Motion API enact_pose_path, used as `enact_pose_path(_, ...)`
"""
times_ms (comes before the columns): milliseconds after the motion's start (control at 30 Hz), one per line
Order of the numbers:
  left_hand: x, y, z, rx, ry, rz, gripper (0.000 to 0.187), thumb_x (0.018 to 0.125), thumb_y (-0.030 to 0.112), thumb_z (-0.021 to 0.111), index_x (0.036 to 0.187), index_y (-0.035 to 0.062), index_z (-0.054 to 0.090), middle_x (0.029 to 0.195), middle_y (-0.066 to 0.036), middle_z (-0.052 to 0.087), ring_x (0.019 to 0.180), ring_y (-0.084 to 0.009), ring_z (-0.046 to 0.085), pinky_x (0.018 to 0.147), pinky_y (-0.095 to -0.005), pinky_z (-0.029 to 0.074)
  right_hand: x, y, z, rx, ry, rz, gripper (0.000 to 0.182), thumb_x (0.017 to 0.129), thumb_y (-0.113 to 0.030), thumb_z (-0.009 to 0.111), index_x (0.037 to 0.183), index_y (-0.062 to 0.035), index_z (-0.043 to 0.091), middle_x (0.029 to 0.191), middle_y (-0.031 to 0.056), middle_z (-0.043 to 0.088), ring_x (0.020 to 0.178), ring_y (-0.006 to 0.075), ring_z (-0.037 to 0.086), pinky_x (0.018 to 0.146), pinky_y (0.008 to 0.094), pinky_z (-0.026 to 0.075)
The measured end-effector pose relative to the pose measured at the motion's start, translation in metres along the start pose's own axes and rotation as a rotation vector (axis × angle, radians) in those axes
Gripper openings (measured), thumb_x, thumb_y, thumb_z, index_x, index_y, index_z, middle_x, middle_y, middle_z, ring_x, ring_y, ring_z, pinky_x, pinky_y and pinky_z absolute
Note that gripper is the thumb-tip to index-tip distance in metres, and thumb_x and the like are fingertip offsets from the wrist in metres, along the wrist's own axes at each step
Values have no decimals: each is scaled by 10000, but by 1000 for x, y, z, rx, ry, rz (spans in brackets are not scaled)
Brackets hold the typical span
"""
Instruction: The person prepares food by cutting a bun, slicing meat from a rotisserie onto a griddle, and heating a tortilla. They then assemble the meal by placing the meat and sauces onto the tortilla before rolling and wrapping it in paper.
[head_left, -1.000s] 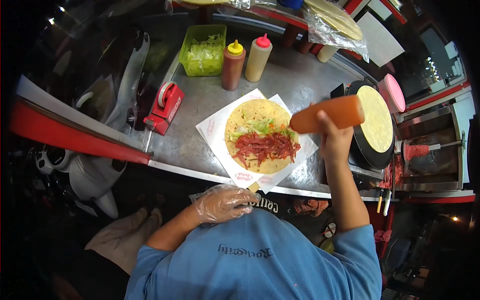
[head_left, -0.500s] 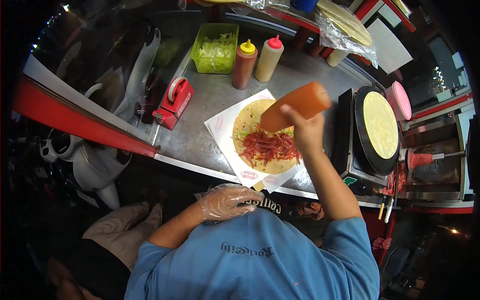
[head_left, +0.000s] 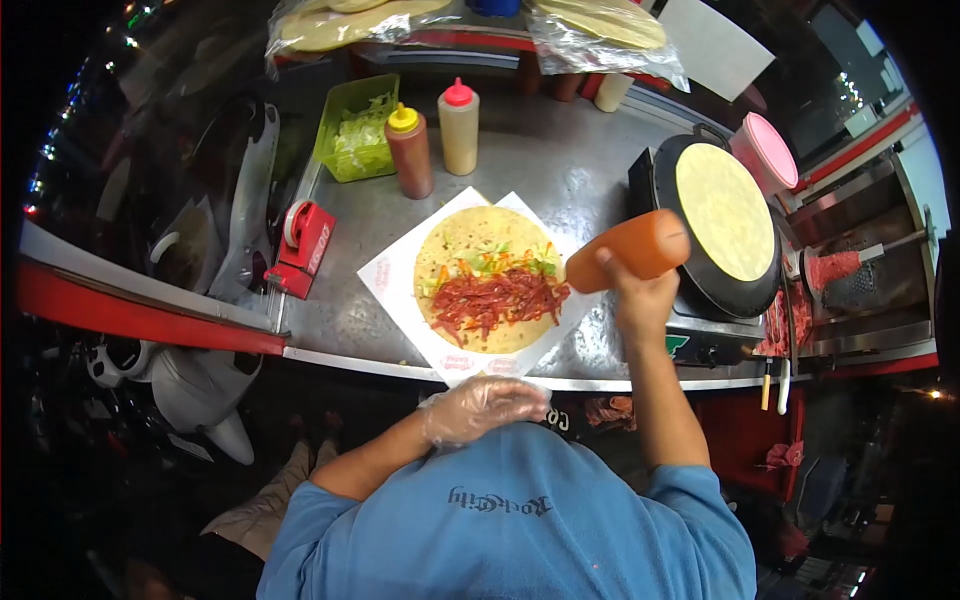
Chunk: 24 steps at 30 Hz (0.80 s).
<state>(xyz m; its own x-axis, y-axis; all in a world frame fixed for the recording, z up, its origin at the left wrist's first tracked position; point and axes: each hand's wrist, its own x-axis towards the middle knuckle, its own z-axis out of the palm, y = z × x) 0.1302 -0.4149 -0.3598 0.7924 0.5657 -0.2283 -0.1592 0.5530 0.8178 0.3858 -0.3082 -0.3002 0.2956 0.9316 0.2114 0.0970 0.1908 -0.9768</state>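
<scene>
A flatbread [head_left: 450, 245] lies on white paper sheets [head_left: 385, 275], topped with red meat strips [head_left: 490, 302], lettuce and orange sauce. My bare right hand [head_left: 640, 290] is wrapped round an orange squeeze bottle [head_left: 635, 248], tilted with its narrow end at the flatbread's right edge. The bottle's tip is hard to make out. In a clear plastic glove, my left hand [head_left: 490, 405] hovers by the counter's front edge, fingers loosely extended, holding nothing.
Two squeeze bottles [head_left: 459, 130] and a green lettuce tub [head_left: 358, 135] stand behind. A red tape dispenser [head_left: 302, 250] is at left. On the right are a round griddle with a flatbread [head_left: 725, 210], a pink-lidded tub [head_left: 768, 155] and a meat spit [head_left: 832, 268].
The camera view has shifted, moving the counter items left in the picture. My right hand has carried the orange bottle from above the flatbread to its right edge.
</scene>
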Motion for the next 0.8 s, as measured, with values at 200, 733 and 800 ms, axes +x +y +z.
enact_pose_path(200,82,26,-7,-953,47,184,684,1032,471,595,1541,59,400,1554,-183,464,1401,-294,511,1151,-439,453,-81,-35,12,-567,-780,-415,1029,801,-568,837,1521,17,393,1643,290,264,1568,400,194,1263,487,157)
enact_pose_path(733,-10,83,-46,948,354,703,585,934,145,749,1466,70,517,1327,-151,688,1246,-312,657,1078,-430,497,309,169,224,-685,220,-680,729,805,-207,840,1403,-21,465,1324,311,590,1206,487,596,999,524,498)
enact_pose_path(800,-58,40,-47,866,397,509,597,911,66,768,1455,68,523,1321,-144,690,1226,-274,669,1056,-414,516,341,175,236,-640,24,-299,938,747,-252,897,1464,17,355,1363,294,582,1245,442,588,1044,518,479)
